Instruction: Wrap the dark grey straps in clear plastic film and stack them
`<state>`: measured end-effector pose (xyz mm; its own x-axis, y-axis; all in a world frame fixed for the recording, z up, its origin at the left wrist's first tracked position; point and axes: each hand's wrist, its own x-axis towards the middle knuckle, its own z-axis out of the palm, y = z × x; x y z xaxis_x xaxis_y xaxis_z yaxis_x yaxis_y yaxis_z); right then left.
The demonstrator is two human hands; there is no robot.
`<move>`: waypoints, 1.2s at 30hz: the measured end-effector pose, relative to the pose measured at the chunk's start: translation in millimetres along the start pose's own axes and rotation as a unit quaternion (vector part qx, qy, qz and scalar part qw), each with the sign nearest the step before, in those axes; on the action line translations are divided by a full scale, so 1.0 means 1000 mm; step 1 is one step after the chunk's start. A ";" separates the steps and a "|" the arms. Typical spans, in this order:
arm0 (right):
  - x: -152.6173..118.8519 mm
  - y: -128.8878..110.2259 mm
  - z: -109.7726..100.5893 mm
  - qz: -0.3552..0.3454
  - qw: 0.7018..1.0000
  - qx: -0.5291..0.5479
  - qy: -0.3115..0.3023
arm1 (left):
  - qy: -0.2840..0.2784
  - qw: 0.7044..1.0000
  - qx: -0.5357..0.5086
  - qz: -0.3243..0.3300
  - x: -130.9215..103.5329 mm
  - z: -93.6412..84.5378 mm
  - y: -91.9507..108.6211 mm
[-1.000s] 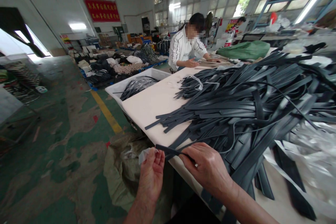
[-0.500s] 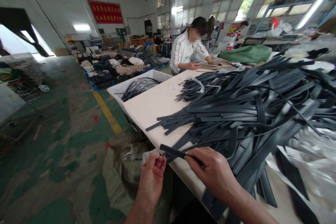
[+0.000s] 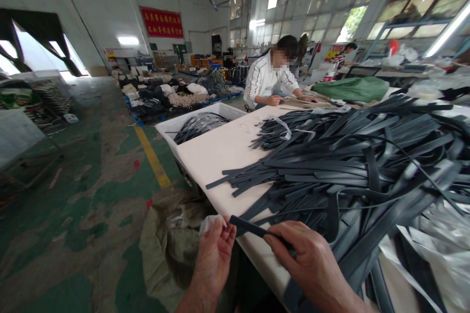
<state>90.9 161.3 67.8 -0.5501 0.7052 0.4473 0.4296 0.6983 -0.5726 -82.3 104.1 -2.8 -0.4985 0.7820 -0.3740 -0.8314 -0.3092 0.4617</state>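
My right hand [image 3: 310, 257] grips a flat black strap [image 3: 253, 229] between thumb and fingers, near the table's front edge. Its free end points left and lies right by the fingertips of my left hand [image 3: 215, 259]; whether they touch is unclear. My left hand is turned palm up with curled fingers, pinching a scrap of translucent white film [image 3: 208, 224]. Behind and right of my hands, a large loose pile of similar black straps [image 3: 330, 171] covers much of the pale tabletop [image 3: 216, 156].
An olive woven sack [image 3: 161, 249] sits below my left hand. A white bin [image 3: 167, 132] of dark strips stands against the table's far left side. Across the table a person in a white jacket [image 3: 259, 80] handles brown strips. Clear plastic [image 3: 440, 254] lies at right.
The view has shifted, so the room appears lower and further right. The strap's end in my right hand now sits level with my left fingertips, where before it was above them.
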 end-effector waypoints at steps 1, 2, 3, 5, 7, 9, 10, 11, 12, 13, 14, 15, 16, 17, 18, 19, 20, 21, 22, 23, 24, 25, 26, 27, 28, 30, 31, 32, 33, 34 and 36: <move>0.000 -0.001 0.000 -0.006 1.000 -0.002 0.004 | 0.004 1.000 0.002 0.001 0.000 0.000 0.000; 0.001 -0.002 0.000 -0.012 1.000 -0.005 0.007 | 0.007 1.000 0.004 0.004 0.001 0.000 -0.001; 0.001 -0.003 0.001 -0.017 1.000 -0.008 0.007 | 0.010 1.000 0.006 0.007 0.001 0.000 -0.001; 0.001 -0.004 0.002 -0.026 1.000 -0.016 0.004 | 0.014 1.000 0.012 0.015 0.001 0.001 -0.001; 0.000 -0.004 0.004 -0.035 0.999 -0.025 0.008 | 0.014 0.999 0.018 0.024 0.002 0.003 -0.001; 0.000 -0.003 0.006 -0.046 0.998 -0.033 0.017 | 0.009 0.999 0.024 0.030 0.002 0.005 0.000; 0.000 -0.002 0.007 -0.052 0.998 -0.036 0.025 | 0.007 0.999 0.027 0.033 0.001 0.006 0.000; 0.001 -0.002 0.007 -0.057 0.997 -0.038 0.031 | 0.006 0.999 0.030 0.034 0.001 0.006 0.000; 0.001 -0.002 0.008 -0.061 0.997 -0.040 0.035 | 0.003 0.999 0.032 0.036 0.001 0.006 0.000; 0.002 -0.003 0.008 -0.067 0.996 -0.042 0.037 | 0.001 0.999 0.034 0.037 0.001 0.006 0.000; 0.003 -0.004 0.009 -0.072 0.996 -0.043 0.038 | -0.001 0.999 0.035 0.039 0.001 0.006 0.000; 0.004 -0.005 0.009 -0.078 0.995 -0.044 0.040 | -0.002 0.999 0.035 0.041 0.001 0.006 -0.001; 0.004 -0.006 0.009 -0.082 0.995 -0.045 0.041 | -0.003 0.998 0.035 0.044 0.001 0.006 -0.001; 0.005 -0.006 0.009 -0.086 0.994 -0.046 0.044 | -0.003 0.998 0.035 0.045 0.001 0.006 -0.002; 0.005 -0.007 0.010 -0.089 0.994 -0.047 0.048 | -0.002 0.998 0.036 0.046 0.001 0.005 -0.002; 0.005 -0.007 0.010 -0.090 0.993 -0.048 0.052 | -0.003 0.998 0.039 0.046 0.001 0.005 -0.002; 0.005 -0.006 0.010 -0.091 0.993 -0.049 0.054 | -0.006 0.998 0.042 0.047 0.002 0.005 -0.002; 0.005 -0.006 0.010 -0.091 0.993 -0.050 0.057 | -0.009 0.998 0.046 0.049 0.002 0.005 -0.002; 0.005 -0.005 0.010 -0.091 0.993 -0.050 0.059 | -0.011 0.997 0.050 0.051 0.002 0.005 -0.002; 0.005 -0.005 0.010 -0.092 0.993 -0.050 0.062 | -0.011 0.997 0.053 0.054 0.002 0.005 -0.001; 0.005 -0.004 0.010 -0.093 0.992 -0.049 0.064 | -0.012 0.997 0.055 0.057 0.002 0.005 -0.001; 0.005 -0.004 0.010 -0.095 0.992 -0.047 0.066 | -0.012 0.997 0.056 0.060 0.002 0.005 -0.001; 0.005 -0.004 0.010 -0.096 0.992 -0.045 0.067 | -0.010 0.996 0.056 0.062 0.002 0.005 -0.001; 0.005 -0.004 0.010 -0.096 0.992 -0.043 0.068 | -0.009 0.997 0.055 0.062 0.001 0.005 -0.001; 0.005 -0.004 0.011 -0.095 0.992 -0.041 0.068 | -0.008 0.997 0.054 0.062 0.001 0.005 -0.001; 0.005 -0.005 0.012 -0.096 0.992 -0.039 0.067 | -0.007 0.997 0.053 0.060 0.001 0.005 -0.002; 0.005 -0.005 0.012 -0.098 0.992 -0.039 0.066 | -0.008 0.997 0.055 0.061 0.001 0.005 -0.002; 0.005 -0.005 0.013 -0.099 0.992 -0.040 0.065 | -0.011 0.996 0.058 0.063 0.001 0.004 -0.003; 0.004 -0.005 0.013 -0.100 0.992 -0.042 0.064 | -0.016 0.996 0.061 0.067 0.001 0.004 -0.003; 0.004 -0.005 0.013 -0.101 0.992 -0.044 0.062 | -0.019 0.995 0.064 0.070 0.001 0.004 -0.004; 0.002 -0.005 0.014 -0.099 0.992 -0.048 0.057 | -0.024 0.994 0.069 0.076 0.001 0.003 -0.004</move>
<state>77.4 157.4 61.7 -0.5488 0.5587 0.6218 0.3907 0.8290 -0.4001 -78.6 107.6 -2.5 -0.6005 0.7578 -0.2553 -0.7042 -0.3500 0.6177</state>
